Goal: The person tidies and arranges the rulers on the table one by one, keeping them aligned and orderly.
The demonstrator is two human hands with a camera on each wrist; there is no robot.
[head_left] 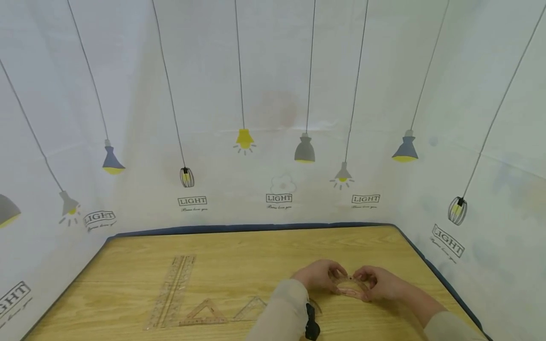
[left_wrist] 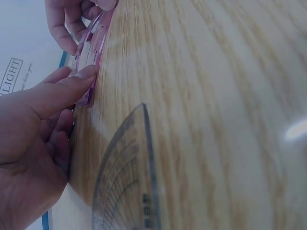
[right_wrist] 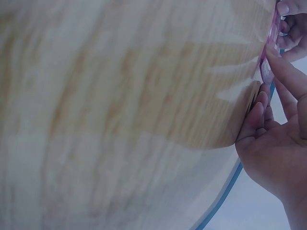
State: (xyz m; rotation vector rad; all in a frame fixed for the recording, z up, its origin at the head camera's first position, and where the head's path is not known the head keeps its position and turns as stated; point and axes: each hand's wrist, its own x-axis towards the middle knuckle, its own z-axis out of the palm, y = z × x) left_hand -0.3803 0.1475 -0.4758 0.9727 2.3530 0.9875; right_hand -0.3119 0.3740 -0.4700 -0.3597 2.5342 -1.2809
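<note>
A pink see-through protractor (head_left: 352,292) is held between both hands over the right part of the table. My left hand (head_left: 319,274) pinches its left end, the thumb (left_wrist: 86,76) lying on the near face. The right hand (head_left: 385,285) grips the other end with thumb and fingers, as the right wrist view also shows. Close by the left wrist, a clear protractor (left_wrist: 127,182) lies on the table; in the head view the left sleeve mostly hides it.
Left on the wooden table (head_left: 239,260) lie clear rulers (head_left: 172,291) side by side. Between them and the left sleeve are a pinkish set square (head_left: 204,318) and a clear set square (head_left: 243,313). A lamp-printed white curtain (head_left: 213,94) surrounds the table's far and side edges.
</note>
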